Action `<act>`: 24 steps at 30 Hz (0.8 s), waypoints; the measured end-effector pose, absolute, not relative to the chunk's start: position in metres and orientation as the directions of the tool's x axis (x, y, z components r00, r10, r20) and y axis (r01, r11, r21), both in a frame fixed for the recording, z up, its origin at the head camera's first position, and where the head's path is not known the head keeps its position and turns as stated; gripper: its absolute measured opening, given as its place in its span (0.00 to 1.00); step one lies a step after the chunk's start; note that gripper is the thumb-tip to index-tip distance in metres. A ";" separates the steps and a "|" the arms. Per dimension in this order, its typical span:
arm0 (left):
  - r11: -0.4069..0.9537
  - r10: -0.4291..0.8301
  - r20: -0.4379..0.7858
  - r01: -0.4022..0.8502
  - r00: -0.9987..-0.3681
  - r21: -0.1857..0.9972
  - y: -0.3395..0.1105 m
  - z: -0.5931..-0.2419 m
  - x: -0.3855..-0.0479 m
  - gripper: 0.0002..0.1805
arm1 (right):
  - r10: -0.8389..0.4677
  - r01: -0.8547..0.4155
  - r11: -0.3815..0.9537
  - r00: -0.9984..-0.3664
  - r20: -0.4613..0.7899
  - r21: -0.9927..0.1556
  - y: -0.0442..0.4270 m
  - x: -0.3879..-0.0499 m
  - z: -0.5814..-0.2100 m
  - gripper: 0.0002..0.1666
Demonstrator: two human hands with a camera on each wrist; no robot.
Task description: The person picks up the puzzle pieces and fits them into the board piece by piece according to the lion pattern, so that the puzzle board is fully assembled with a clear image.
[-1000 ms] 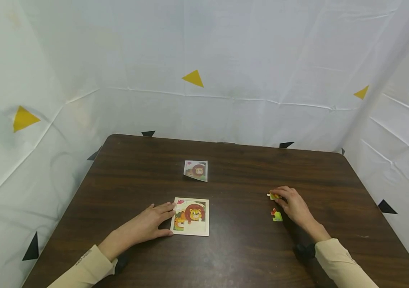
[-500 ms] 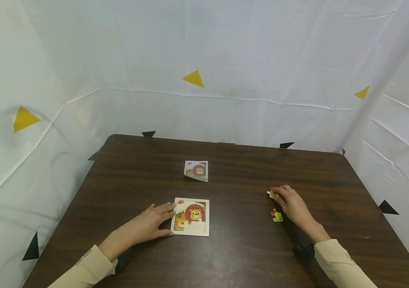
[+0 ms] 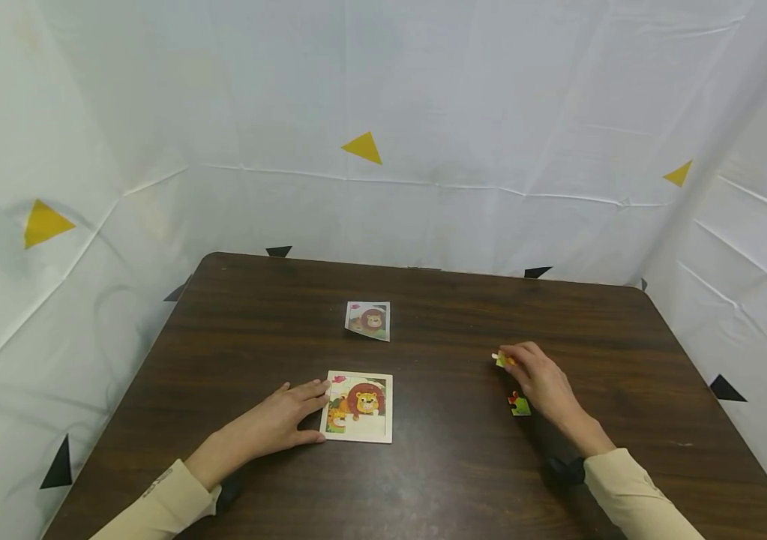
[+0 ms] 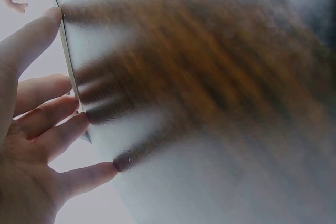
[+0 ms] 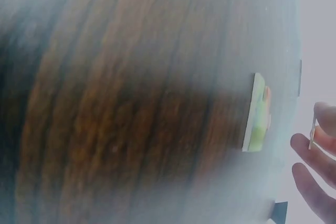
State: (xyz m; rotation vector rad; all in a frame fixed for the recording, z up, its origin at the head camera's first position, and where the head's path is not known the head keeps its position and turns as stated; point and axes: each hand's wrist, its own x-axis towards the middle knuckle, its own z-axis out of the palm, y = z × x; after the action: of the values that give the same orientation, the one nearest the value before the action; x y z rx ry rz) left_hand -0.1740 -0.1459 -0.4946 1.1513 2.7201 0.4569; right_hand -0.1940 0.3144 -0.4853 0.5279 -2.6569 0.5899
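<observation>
A square puzzle board with a lion picture lies on the table; its lower right part shows bare wood. My left hand rests at the board's left edge, fingers extended, and the left wrist view shows the fingertips against that edge. To the right, my right hand pinches a small green and orange puzzle piece between thumb and fingers, seen nearly edge-on in the right wrist view. Another puzzle piece, green and red, lies on the table just below that hand.
Behind the board lies a small printed picture of the same lion, one corner curling up. The dark wooden table ends at a white sheet wall with yellow and black triangles.
My right hand has lifted the puzzle piece and moved it slightly left and away from me. The left hand and the board have stayed in place.
</observation>
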 end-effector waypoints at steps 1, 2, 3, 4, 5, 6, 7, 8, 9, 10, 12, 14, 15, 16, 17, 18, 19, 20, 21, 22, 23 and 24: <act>0.659 0.720 -0.020 0.674 -0.694 0.335 -0.146 -0.495 -0.174 0.36 | -0.280 -0.435 0.841 -0.859 0.428 -0.323 0.313 -0.194 -0.485 0.17; 0.658 0.720 -0.019 0.674 -0.694 0.335 -0.146 -0.495 -0.174 0.36 | -0.285 -0.441 0.839 -0.856 0.431 -0.320 0.313 -0.194 -0.484 0.17; 0.658 0.720 -0.018 0.674 -0.694 0.335 -0.146 -0.495 -0.174 0.36 | -0.291 -0.448 0.836 -0.852 0.435 -0.317 0.312 -0.194 -0.484 0.17; 0.657 0.720 -0.017 0.675 -0.693 0.336 -0.146 -0.495 -0.174 0.36 | -0.297 -0.454 0.833 -0.849 0.438 -0.315 0.311 -0.194 -0.484 0.18; 0.657 0.720 -0.016 0.675 -0.693 0.337 -0.146 -0.494 -0.174 0.36 | -0.302 -0.459 0.831 -0.846 0.439 -0.314 0.311 -0.194 -0.484 0.18; 0.656 0.721 -0.015 0.675 -0.693 0.337 -0.146 -0.494 -0.174 0.36 | -0.309 -0.465 0.828 -0.844 0.438 -0.312 0.311 -0.195 -0.484 0.18; 0.655 0.722 -0.016 0.676 -0.692 0.338 -0.146 -0.494 -0.174 0.36 | -0.314 -0.469 0.826 -0.843 0.437 -0.312 0.310 -0.195 -0.484 0.18; 0.655 0.722 -0.016 0.676 -0.691 0.338 -0.146 -0.494 -0.174 0.36 | -0.319 -0.474 0.823 -0.842 0.436 -0.313 0.310 -0.195 -0.484 0.18; 0.654 0.723 -0.017 0.676 -0.691 0.338 -0.146 -0.494 -0.174 0.36 | -0.323 -0.477 0.821 -0.841 0.433 -0.314 0.310 -0.195 -0.485 0.18; 0.654 0.723 -0.019 0.676 -0.690 0.339 -0.146 -0.494 -0.174 0.36 | -0.327 -0.480 0.819 -0.841 0.431 -0.315 0.310 -0.195 -0.485 0.18; 0.654 0.724 -0.021 0.676 -0.690 0.338 -0.146 -0.494 -0.174 0.36 | -0.331 -0.483 0.817 -0.841 0.428 -0.317 0.310 -0.195 -0.486 0.18; 0.656 0.723 -0.024 0.675 -0.690 0.338 -0.146 -0.494 -0.174 0.36 | -0.332 -0.484 0.815 -0.841 0.428 -0.318 0.310 -0.195 -0.487 0.18; 0.657 0.722 -0.026 0.674 -0.691 0.338 -0.146 -0.494 -0.175 0.36 | -0.333 -0.485 0.815 -0.840 0.428 -0.318 0.310 -0.195 -0.487 0.18; 0.658 0.722 -0.027 0.673 -0.692 0.339 -0.146 -0.494 -0.175 0.36 | -0.333 -0.485 0.815 -0.840 0.429 -0.318 0.310 -0.195 -0.487 0.18; 0.659 0.721 -0.028 0.672 -0.693 0.339 -0.146 -0.494 -0.175 0.36 | -0.333 -0.485 0.815 -0.840 0.429 -0.317 0.310 -0.196 -0.487 0.19; 0.659 0.720 -0.028 0.671 -0.693 0.338 -0.146 -0.494 -0.175 0.36 | -0.333 -0.485 0.815 -0.840 0.429 -0.318 0.309 -0.196 -0.487 0.19; 0.660 0.720 -0.029 0.671 -0.694 0.338 -0.146 -0.495 -0.175 0.36 | -0.334 -0.486 0.815 -0.839 0.430 -0.316 0.309 -0.196 -0.487 0.19; 0.661 0.719 -0.029 0.671 -0.694 0.338 -0.146 -0.495 -0.175 0.36 | -0.334 -0.486 0.815 -0.839 0.430 -0.316 0.309 -0.196 -0.487 0.19; 0.660 0.720 -0.028 0.671 -0.694 0.339 -0.146 -0.495 -0.175 0.36 | -0.335 -0.487 0.814 -0.839 0.429 -0.316 0.309 -0.195 -0.487 0.19; 0.660 0.720 -0.027 0.671 -0.694 0.338 -0.146 -0.495 -0.175 0.36 | -0.338 -0.491 0.813 -0.836 0.432 -0.314 0.308 -0.195 -0.486 0.19; 0.659 0.720 -0.026 0.673 -0.693 0.337 -0.146 -0.494 -0.174 0.36 | -0.341 -0.495 0.810 -0.834 0.433 -0.314 0.308 -0.195 -0.486 0.19; 0.659 0.721 -0.024 0.673 -0.693 0.336 -0.146 -0.494 -0.174 0.36 | -0.343 -0.497 0.809 -0.833 0.434 -0.314 0.307 -0.195 -0.486 0.19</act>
State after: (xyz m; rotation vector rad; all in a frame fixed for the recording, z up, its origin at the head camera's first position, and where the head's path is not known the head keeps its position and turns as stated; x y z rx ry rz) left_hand -0.1743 -0.1461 -0.4943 1.1503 2.7170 0.4560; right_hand -0.1952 0.3074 -0.4856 0.6355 -2.6364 0.5989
